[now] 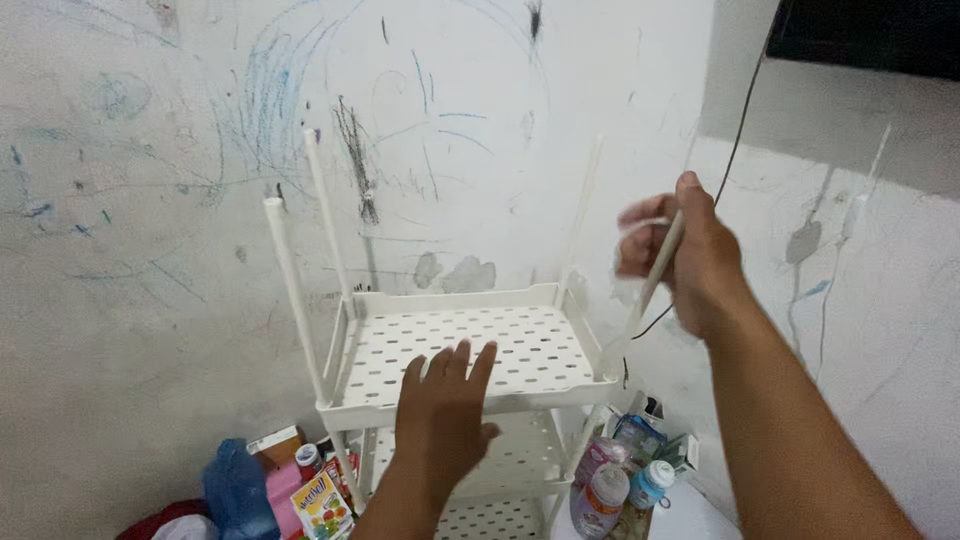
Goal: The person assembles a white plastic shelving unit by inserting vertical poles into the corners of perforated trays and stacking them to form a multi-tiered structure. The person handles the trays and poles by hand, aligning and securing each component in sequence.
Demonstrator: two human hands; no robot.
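1. White walls with blue and black scribbles fill the back of what I see.
2. At 7 o'clock, low down, sit a blue bag and a bright juice box.
3. Two white poles stick up from the left side of the white shelf rack, at about 10 o'clock.
4. My left hand lies flat at 6 o'clock, fingers spread wide, pressing on the front of the top tray. It holds nothing.
5. My right hand is at 2 o'clock, curled tight around a thin white pole that tilts down to the rack's right front corner.
6. Little bottles stand on the floor at 5 o'clock.
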